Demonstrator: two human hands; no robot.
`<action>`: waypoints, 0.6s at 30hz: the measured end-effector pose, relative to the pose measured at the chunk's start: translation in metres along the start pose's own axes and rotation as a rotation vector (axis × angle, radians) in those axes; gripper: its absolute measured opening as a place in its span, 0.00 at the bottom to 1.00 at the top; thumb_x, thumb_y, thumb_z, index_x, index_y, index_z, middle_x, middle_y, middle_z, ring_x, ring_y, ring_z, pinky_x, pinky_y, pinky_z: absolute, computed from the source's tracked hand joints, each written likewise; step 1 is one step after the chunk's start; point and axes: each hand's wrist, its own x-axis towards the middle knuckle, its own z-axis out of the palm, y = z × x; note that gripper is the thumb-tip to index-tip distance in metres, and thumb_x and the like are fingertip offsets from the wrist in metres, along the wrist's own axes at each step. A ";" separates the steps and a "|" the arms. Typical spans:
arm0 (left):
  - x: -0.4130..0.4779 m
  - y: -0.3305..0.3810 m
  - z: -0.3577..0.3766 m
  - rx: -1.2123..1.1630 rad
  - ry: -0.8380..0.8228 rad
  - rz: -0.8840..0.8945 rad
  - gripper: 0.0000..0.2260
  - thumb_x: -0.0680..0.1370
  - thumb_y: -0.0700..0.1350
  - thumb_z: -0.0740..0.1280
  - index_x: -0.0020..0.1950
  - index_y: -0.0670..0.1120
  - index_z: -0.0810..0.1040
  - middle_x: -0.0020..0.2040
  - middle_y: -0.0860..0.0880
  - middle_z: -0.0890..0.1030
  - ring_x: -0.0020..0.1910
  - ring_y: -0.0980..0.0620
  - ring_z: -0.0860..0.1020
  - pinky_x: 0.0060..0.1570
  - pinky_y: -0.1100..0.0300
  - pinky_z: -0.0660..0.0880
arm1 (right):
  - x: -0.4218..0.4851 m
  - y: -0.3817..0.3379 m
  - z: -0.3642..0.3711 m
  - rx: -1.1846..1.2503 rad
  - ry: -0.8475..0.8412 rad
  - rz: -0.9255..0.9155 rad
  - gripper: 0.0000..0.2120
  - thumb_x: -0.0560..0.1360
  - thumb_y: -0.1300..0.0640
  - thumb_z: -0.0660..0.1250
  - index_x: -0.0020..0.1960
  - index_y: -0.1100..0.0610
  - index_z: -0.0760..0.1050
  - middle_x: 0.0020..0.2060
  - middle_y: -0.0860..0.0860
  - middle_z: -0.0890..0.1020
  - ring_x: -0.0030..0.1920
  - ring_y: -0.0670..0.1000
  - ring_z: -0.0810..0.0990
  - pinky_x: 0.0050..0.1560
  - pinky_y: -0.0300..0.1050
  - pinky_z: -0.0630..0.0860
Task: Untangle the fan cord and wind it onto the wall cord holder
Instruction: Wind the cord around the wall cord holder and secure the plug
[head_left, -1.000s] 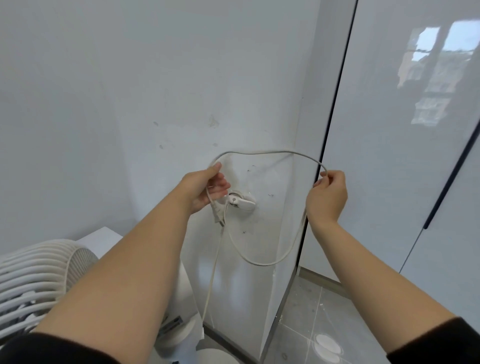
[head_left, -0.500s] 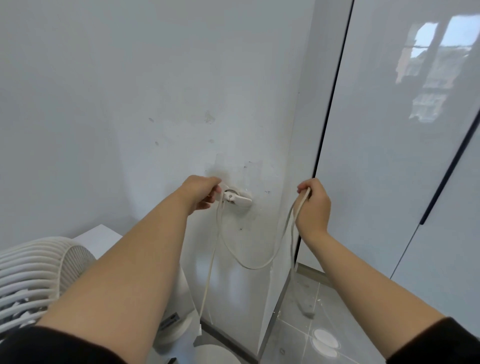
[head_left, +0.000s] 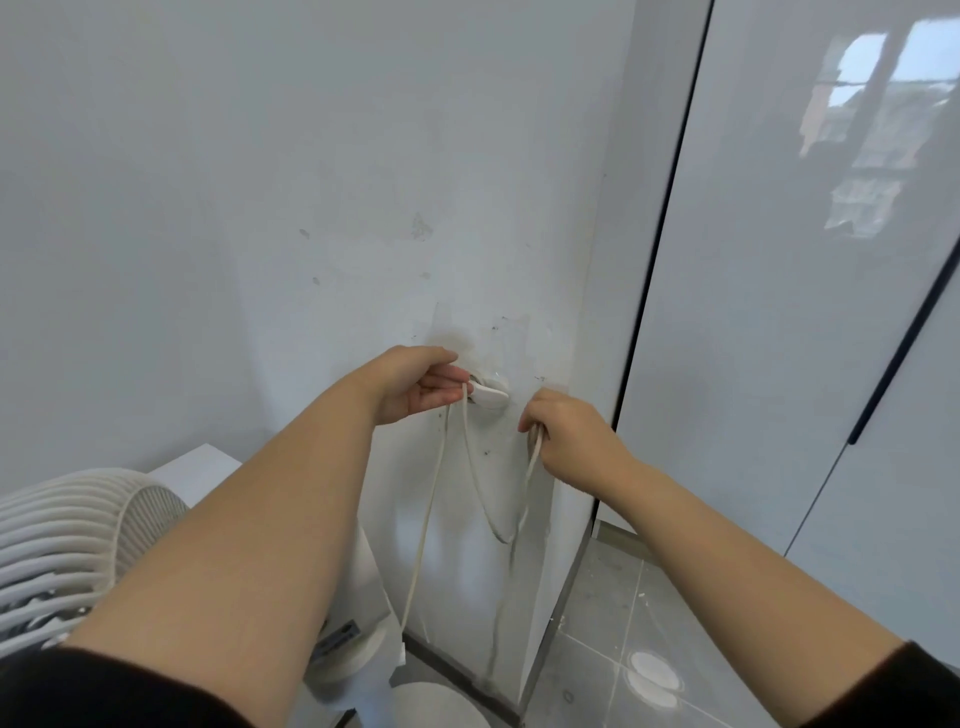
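Head view, largest first: takes in a pale, scuffed wall (head_left: 234, 208) across the left and middle, with glossy cupboard doors (head_left: 779, 364) to the right and grey floor tiles (head_left: 649, 597) below them. Finds the white fan (head_left: 62, 535) low at the left edge, close to the wall and partly behind the left forearm. Then two bare forearms reaching in toward the wall. Places the left hand (head_left: 415, 387) right at the holder, thumb above and fingers below, tips seemingly pinching the cord (head_left: 426, 519) there. Places the right hand (head_left: 566, 436) just beside the holder, to its right and a little lower, curled into a fist round another stretch of the same cord. Traces two white strands down from the left fingertips: one long and nearly straight toward the fan's base, the other sagging in a loose loop against the wall and rising into the right fist. Cannot call the blurred streak below that loop either way, cord or reflection. Ends at the smallest, the white holder (head_left: 491, 397) fixed to the wall, partly hidden by the left fingers; cannot count turns on it, if any. Sees no knots or snarls in the hanging lengths, so reads as untangled or nearly so. Reads as barely started on the winding, with most of the visible cord hanging off the holder. Leaves the loop to bring round the holder, then the long strand to take up turn by turn.
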 end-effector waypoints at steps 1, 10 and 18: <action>0.000 0.000 0.000 -0.036 -0.009 0.005 0.11 0.80 0.40 0.61 0.45 0.33 0.77 0.42 0.38 0.81 0.38 0.48 0.82 0.42 0.62 0.80 | 0.000 -0.002 0.001 -0.014 -0.079 0.000 0.17 0.70 0.71 0.55 0.50 0.59 0.78 0.50 0.52 0.78 0.50 0.55 0.76 0.49 0.46 0.72; 0.000 0.003 0.004 -0.115 -0.021 0.033 0.09 0.80 0.38 0.59 0.47 0.35 0.76 0.45 0.36 0.79 0.44 0.44 0.80 0.44 0.61 0.80 | 0.006 -0.024 0.008 0.298 -0.144 0.302 0.19 0.70 0.70 0.54 0.49 0.58 0.81 0.50 0.52 0.82 0.50 0.49 0.77 0.48 0.38 0.73; 0.002 0.004 0.005 0.012 0.027 0.062 0.08 0.79 0.37 0.61 0.53 0.36 0.77 0.46 0.38 0.81 0.44 0.45 0.81 0.46 0.61 0.80 | 0.023 -0.033 0.010 1.214 -0.027 0.550 0.09 0.78 0.60 0.61 0.41 0.61 0.75 0.27 0.53 0.73 0.29 0.51 0.70 0.33 0.42 0.72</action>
